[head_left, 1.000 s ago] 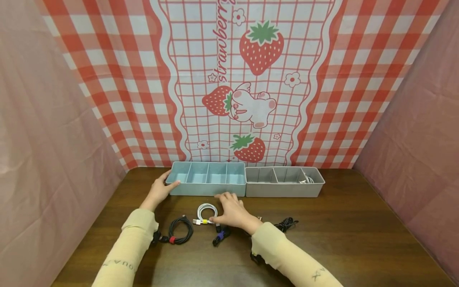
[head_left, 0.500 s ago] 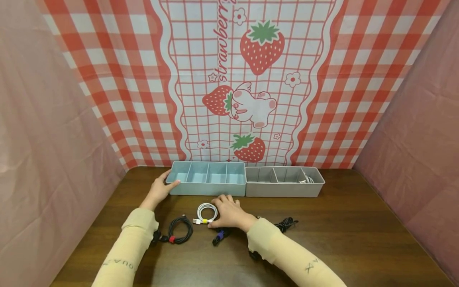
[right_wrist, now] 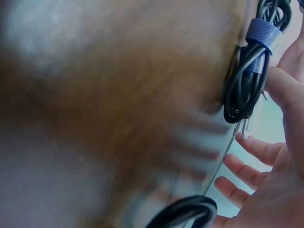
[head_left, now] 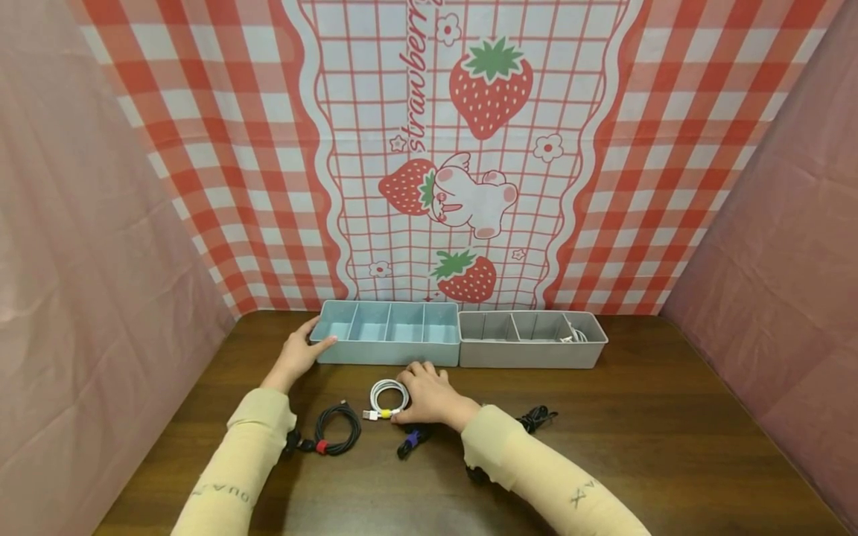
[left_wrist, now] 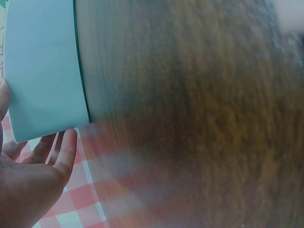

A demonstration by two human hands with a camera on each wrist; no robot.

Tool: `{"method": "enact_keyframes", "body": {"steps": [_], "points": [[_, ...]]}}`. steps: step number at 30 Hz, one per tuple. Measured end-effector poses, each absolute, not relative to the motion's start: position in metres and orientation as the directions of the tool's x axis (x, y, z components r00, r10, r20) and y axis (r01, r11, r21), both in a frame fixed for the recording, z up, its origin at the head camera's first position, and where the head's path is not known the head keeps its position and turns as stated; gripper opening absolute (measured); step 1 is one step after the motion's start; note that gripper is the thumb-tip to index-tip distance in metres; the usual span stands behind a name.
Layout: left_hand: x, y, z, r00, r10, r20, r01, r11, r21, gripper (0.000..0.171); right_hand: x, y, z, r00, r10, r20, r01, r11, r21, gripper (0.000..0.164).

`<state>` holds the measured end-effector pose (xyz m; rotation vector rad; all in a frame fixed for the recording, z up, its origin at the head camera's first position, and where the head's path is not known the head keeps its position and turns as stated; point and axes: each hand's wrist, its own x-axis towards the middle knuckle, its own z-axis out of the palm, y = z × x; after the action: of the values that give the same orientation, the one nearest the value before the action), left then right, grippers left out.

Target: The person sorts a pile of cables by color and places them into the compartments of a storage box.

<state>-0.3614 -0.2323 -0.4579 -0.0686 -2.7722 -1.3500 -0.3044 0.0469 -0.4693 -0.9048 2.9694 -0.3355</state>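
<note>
At the left end of the light-blue divided box, my left hand grips the corner, thumb at the front and fingers against the end wall. The left wrist view shows those fingers on the box's end. My right hand pinches the right side of a coiled white USB cable, which has a yellow tie. Under that hand lies a black cable bundled with a purple tie, partly hidden; the right wrist view shows this black cable close by the thumb.
A grey divided box stands against the blue one, with a white cable in its right compartment. A black coil with a red tie lies left of the white one. Another black cable lies right, partly behind the right forearm.
My right hand has moved slightly left and back onto the white cable, which has shifted a touch to the right in the last half second. My left hand has stayed on the blue box.
</note>
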Motion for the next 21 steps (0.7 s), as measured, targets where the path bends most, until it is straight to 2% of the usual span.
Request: {"method": "enact_keyframes", "body": {"steps": [21], "points": [[-0.362,-0.232,-0.458,-0.997,0.022,0.075,0.073,0.616,0.785,0.072,-0.301,0.064,-0.450,-0.803,-0.591,0.081,-0.595,0.785,-0.173,0.061]]}}
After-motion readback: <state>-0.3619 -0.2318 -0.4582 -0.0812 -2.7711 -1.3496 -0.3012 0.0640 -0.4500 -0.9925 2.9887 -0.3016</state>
